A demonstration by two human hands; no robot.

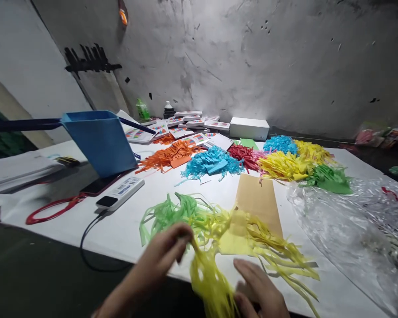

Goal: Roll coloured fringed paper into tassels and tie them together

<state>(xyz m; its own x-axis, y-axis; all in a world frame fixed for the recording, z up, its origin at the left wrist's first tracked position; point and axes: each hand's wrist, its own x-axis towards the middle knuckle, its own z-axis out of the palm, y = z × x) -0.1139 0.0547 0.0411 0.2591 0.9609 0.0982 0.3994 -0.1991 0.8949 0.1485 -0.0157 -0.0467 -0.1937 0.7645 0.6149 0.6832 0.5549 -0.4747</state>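
A bunch of yellow tissue-paper strips [210,282], blurred by motion, dangles over the table's front edge. My left hand [170,249] pinches its twisted top between thumb and fingers. To the right of the strips is my right hand [260,287], its fingers apart and its thumb close to the hanging ends. Behind both hands lies a yellow fringed tissue sheet [237,238], partly over a tan card [258,198]. Green tissue strips [172,216] are spread out beside it on the left.
Fringed bundles in orange [169,154], blue [214,161] and yellow [281,165] lie farther back. At left stand a blue bin [101,141] and a white corded device [121,194]. Clear plastic wrap [348,234] covers the right side. A white box [249,128] sits near the wall.
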